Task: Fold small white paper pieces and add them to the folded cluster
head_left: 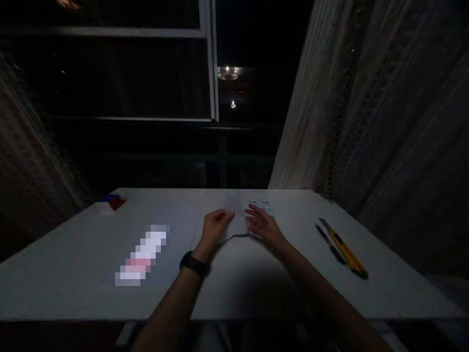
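Note:
My left hand (pixel 215 227), with a dark watch (pixel 194 264) on its wrist, pinches the left side of a small piece of white paper (pixel 237 224) above the white table. Beside the paper's right edge, my right hand (pixel 264 225) has its fingers stretched out and apart. Whether its fingertips touch the paper is hard to tell. Just behind that hand lies a white sheet with dark marks (pixel 264 202), partly covered by the fingers. The picture is dim, and the paper's lower edge looks bent.
A yellow utility knife (pixel 346 252) and a thin dark-handled knife (pixel 331 245) lie at the right of the table (pixel 234 298). At the left, a blurred-out bright object (pixel 142 255) rests on a large pale sheet (pixel 183 225). A small red, blue and white block (pixel 111 202) sits at the back left.

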`<state>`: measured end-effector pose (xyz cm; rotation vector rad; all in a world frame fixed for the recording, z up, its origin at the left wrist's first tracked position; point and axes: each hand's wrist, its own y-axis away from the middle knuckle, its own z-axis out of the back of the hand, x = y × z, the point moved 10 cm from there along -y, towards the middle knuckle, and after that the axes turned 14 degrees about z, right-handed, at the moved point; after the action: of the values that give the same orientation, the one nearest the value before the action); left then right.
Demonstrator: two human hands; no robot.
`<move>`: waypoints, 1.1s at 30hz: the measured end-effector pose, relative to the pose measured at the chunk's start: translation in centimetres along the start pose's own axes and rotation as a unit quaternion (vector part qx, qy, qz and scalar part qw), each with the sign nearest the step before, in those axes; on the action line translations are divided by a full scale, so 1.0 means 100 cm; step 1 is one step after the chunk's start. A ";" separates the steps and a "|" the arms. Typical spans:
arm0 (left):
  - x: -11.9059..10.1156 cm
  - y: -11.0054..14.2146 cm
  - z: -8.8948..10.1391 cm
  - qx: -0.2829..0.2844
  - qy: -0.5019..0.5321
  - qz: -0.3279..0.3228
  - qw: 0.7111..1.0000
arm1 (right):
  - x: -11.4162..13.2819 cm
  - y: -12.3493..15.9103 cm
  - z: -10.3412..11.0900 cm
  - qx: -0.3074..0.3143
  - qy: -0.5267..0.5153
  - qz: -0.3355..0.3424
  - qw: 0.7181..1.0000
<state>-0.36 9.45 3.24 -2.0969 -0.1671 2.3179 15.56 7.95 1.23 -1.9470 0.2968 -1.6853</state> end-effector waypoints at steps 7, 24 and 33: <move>-0.020 0.026 -0.038 0.118 -0.102 -0.090 0.984 | 0.044 -0.008 -0.001 0.039 0.046 0.071 0.996; -0.003 0.027 -0.041 0.090 -0.066 -0.036 0.993 | 0.027 -0.002 0.012 -0.058 0.019 0.005 0.998; 0.002 0.028 -0.034 0.024 -0.118 -0.055 0.991 | 0.022 0.000 0.009 -0.074 0.017 0.002 0.997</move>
<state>3.20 6.92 2.51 -1.7407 -0.2190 2.4689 16.81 7.09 3.05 -2.0237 0.4498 -1.7383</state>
